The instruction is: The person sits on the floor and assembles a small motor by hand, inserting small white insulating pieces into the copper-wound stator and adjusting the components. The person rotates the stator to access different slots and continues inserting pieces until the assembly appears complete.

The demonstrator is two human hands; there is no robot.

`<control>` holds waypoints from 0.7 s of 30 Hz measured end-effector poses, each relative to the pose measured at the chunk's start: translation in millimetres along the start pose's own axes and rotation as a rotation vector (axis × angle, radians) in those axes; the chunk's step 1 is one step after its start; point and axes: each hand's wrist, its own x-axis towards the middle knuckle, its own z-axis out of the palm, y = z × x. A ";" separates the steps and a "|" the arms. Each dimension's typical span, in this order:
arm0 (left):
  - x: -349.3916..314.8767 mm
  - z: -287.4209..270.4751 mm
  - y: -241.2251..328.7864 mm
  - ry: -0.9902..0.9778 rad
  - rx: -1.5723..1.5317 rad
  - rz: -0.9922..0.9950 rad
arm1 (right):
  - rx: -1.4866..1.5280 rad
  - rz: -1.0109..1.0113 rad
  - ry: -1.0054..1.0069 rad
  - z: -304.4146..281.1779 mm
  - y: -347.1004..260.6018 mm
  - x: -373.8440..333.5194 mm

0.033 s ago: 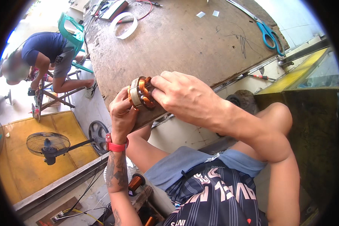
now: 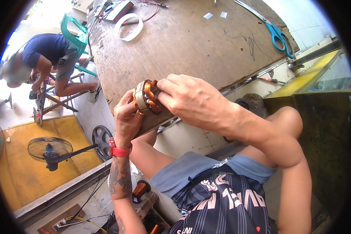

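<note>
Stator [image 2: 141, 97], a pale ring wound with copper coils, sits between the two hands at the table's near edge. The left hand [image 2: 126, 117] grasps it from the left, fingers behind and thumb beneath. The right hand [image 2: 187, 95] has its fingers bent against the coils on the other side; whether they pinch anything is hidden. Just below the left hand, a red watch [image 2: 119, 151] circles the wrist. Beyond both hands spreads the wooden table [image 2: 175, 50]. Ahead of the left hand lies a white hoop [image 2: 132, 37], with a red box [image 2: 119, 11] just past it. Ahead of the right hand are two white scraps [image 2: 208, 15]; farther to its right come a tangle of thin wire [image 2: 251, 43] and teal-handled scissors [image 2: 275, 34]. Well left of the left hand stand a fan [image 2: 50, 150] and, farther out, a bent-over person [image 2: 46, 48].
</note>
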 end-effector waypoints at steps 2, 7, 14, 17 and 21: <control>7.2 -7.2 -3.1 -0.090 0.100 0.091 | 0.035 -0.004 0.025 -0.7 8.1 -0.8; 20.8 -20.5 -6.6 -0.274 0.107 0.085 | 0.148 -0.028 0.107 4.7 29.4 -10.3; 18.9 -18.0 -11.5 -0.236 0.106 0.093 | 0.210 -0.029 0.134 12.4 33.4 -12.5; 14.5 -11.7 -12.1 -0.154 0.138 0.094 | 0.192 -0.029 0.161 14.2 28.5 -10.0; 11.4 -9.6 -11.9 -0.106 0.181 0.083 | 0.175 -0.016 0.199 19.2 22.6 -9.8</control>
